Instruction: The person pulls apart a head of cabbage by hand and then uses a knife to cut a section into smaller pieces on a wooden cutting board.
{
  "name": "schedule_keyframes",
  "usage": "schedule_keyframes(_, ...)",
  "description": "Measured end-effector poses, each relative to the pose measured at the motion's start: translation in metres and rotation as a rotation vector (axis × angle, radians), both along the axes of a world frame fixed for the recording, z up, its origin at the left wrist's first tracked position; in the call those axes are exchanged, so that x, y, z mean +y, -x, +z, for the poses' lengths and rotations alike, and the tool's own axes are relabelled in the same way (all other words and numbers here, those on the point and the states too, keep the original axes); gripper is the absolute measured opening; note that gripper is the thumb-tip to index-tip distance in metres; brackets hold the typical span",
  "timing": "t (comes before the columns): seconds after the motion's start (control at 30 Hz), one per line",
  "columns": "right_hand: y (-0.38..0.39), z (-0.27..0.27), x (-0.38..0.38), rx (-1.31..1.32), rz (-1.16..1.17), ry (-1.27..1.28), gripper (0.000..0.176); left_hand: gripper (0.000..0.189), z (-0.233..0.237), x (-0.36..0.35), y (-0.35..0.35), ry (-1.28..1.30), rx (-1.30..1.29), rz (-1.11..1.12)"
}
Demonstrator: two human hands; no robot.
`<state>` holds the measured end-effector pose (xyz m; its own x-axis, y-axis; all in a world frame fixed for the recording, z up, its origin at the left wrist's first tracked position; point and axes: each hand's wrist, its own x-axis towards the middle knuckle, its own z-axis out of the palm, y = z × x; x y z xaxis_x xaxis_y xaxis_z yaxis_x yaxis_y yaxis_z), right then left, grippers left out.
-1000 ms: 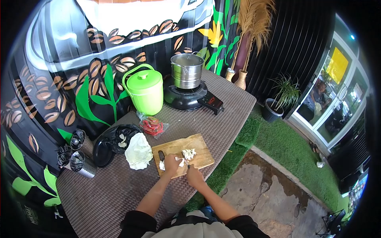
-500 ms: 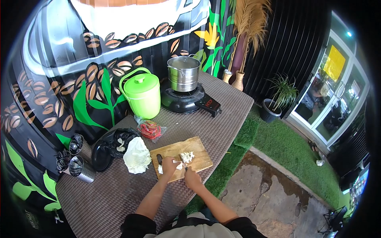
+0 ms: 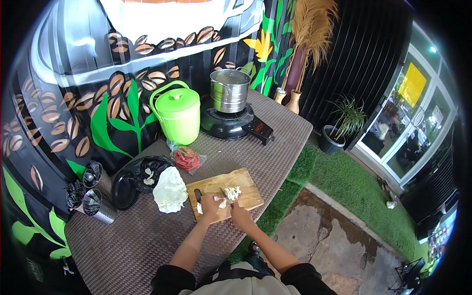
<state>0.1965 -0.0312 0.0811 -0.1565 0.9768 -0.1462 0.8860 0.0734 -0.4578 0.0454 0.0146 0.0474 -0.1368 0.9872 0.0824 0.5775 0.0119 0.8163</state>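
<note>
My left hand (image 3: 210, 205) is closed on a pale piece of cabbage (image 3: 222, 202) on the wooden cutting board (image 3: 253, 193). Close beside it, my right hand (image 3: 241, 217) is wrapped round the handle of a knife (image 3: 231, 205); most of the blade is hard to make out among the cabbage. A small heap of chopped cabbage (image 3: 232, 192) lies on the board just beyond the knife. Another pale scrap shows by my left fingers. Left of the board rests a large cabbage chunk (image 3: 169, 191) on the woven brown table (image 3: 142, 241).
Behind the board are a plastic bag of red chilies (image 3: 188, 159), a lime-green lidded bucket (image 3: 181, 115) and a steel pot (image 3: 230, 93) on a black portable stove (image 3: 221, 124). A black plastic bag (image 3: 142, 172) and metal cutlery holders (image 3: 103, 212) stand at left.
The view has shifted slightly. My right hand and the knife have moved a little up the board, while my left hand stays on the cabbage.
</note>
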Motion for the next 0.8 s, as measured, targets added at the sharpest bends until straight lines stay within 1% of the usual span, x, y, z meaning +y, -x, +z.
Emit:
schedule_keyframes(0.07, 0.008, -0.006, -0.011, 0.053, -0.104, 0.081, 0.03, 0.027, 0.002, 0.004, 0.0, 0.029, -0.001, 0.002)
schedule_keyframes(0.13, 0.013, -0.017, -0.017, 0.062, -0.129, 0.061, 0.03, 0.026, -0.006, 0.004, 0.001, 0.005, -0.121, -0.024)
schedule_keyframes(0.17, 0.015, -0.021, -0.016, 0.078, -0.154, 0.03, 0.031, 0.026, -0.009, 0.006, 0.001, 0.006, -0.123, -0.024)
schedule_keyframes(0.23, 0.016, -0.02, -0.011, 0.073, -0.152, 0.056, 0.032, 0.025, -0.007, 0.004, 0.001, 0.029, -0.154, -0.023)
schedule_keyframes(0.27, 0.016, -0.019, -0.007, 0.07, -0.152, 0.074, 0.033, 0.025, -0.005, 0.004, 0.0, 0.03, -0.153, -0.023)
schedule_keyframes(0.33, 0.011, -0.009, 0.0, 0.052, -0.124, 0.094, 0.033, 0.022, 0.007, 0.0, -0.002, 0.055, -0.003, 0.004)
schedule_keyframes(0.37, 0.006, -0.003, 0.002, 0.032, -0.096, 0.112, 0.034, 0.022, 0.005, 0.001, -0.003, 0.053, -0.002, 0.006)
schedule_keyframes(0.43, -0.006, 0.001, 0.008, 0.037, -0.07, 0.097, 0.034, 0.016, 0.002, 0.003, -0.005, -0.193, 0.187, -0.026)
schedule_keyframes(0.47, -0.011, 0.002, 0.011, 0.042, -0.049, 0.082, 0.035, 0.016, 0.001, 0.006, -0.004, -0.197, 0.191, -0.022)
schedule_keyframes(0.53, -0.017, 0.0, 0.009, 0.083, -0.052, 0.074, 0.034, 0.021, 0.011, 0.008, -0.003, -0.376, 0.304, -0.055)
schedule_keyframes(0.57, -0.02, -0.003, 0.005, 0.119, -0.059, 0.07, 0.034, 0.021, 0.015, 0.006, -0.004, -0.377, 0.307, -0.057)
schedule_keyframes(0.6, -0.021, -0.011, 0.003, 0.122, -0.06, 0.07, 0.034, 0.021, 0.02, 0.003, -0.004, -0.284, 0.21, -0.094)
schedule_keyframes(0.63, -0.023, -0.021, 0.0, 0.244, -0.09, 0.092, 0.034, 0.022, 0.023, 0.001, -0.004, -0.19, 0.113, -0.13)
schedule_keyframes(0.67, -0.024, -0.031, 0.0, 0.366, -0.12, 0.112, 0.034, 0.022, 0.025, -0.002, -0.004, -0.191, 0.115, -0.132)
schedule_keyframes(0.73, -0.023, -0.029, -0.009, 0.379, -0.142, 0.064, 0.034, 0.016, 0.023, -0.009, 0.0, -0.42, 0.118, -0.22)
schedule_keyframes(0.77, -0.022, -0.027, -0.012, 0.386, -0.163, 0.019, 0.033, 0.016, 0.023, -0.011, 0.002, -0.421, 0.119, -0.223)
schedule_keyframes(0.8, -0.021, -0.029, -0.013, 0.387, -0.167, 0.02, 0.033, 0.015, 0.021, -0.013, 0.004, -0.511, 0.178, -0.289)
